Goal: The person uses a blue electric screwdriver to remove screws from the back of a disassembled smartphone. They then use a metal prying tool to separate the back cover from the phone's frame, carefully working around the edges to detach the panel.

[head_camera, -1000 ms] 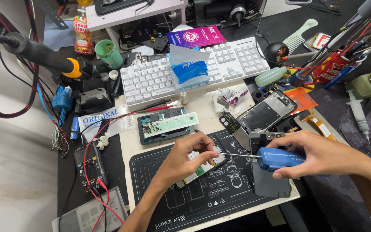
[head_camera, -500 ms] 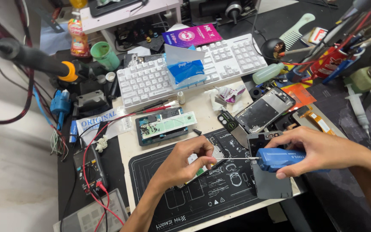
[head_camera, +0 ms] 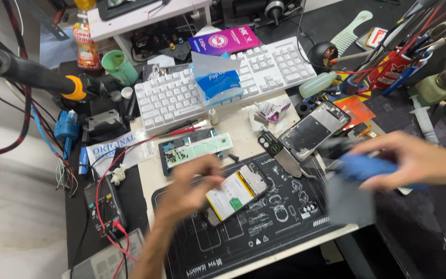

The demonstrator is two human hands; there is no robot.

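My left hand (head_camera: 194, 183) rests on the near-left end of the opened phone (head_camera: 237, 192), fingers curled onto its edge and pinning it to the work mat (head_camera: 264, 232); the hand is motion-blurred, so I cannot make out each fingertip. The phone lies back-up and tilted in the middle of the mat, a slim rectangle with its cover off, showing a pale, smooth battery with a small green patch and a dark frame around it. The mat is black, matte and rubbery, printed with fine white outlines.

My right hand (head_camera: 409, 160) is to the right, closed around a blue-handled screwdriver (head_camera: 365, 168). Both are smeared by motion, and the tool's tip is too blurred to find, so I cannot tell whether it touches the phone. My right forearm runs off the right edge.

Just beyond the phone, a second stripped handset (head_camera: 313, 129) lies tilted, its metal mid-frame grey and glossy. To its left a dark parts tray (head_camera: 194, 150) carries a pale green strip and tiny screws. Farther off, a white keyboard (head_camera: 223, 85) spans the bench with a translucent blue-and-clear packet (head_camera: 215, 77) propped on it. At far left a black hot-air handle with an orange collar (head_camera: 32, 75) juts in, cut off by the frame. A dark multimeter (head_camera: 104, 204) with red leads sits near left of the mat.
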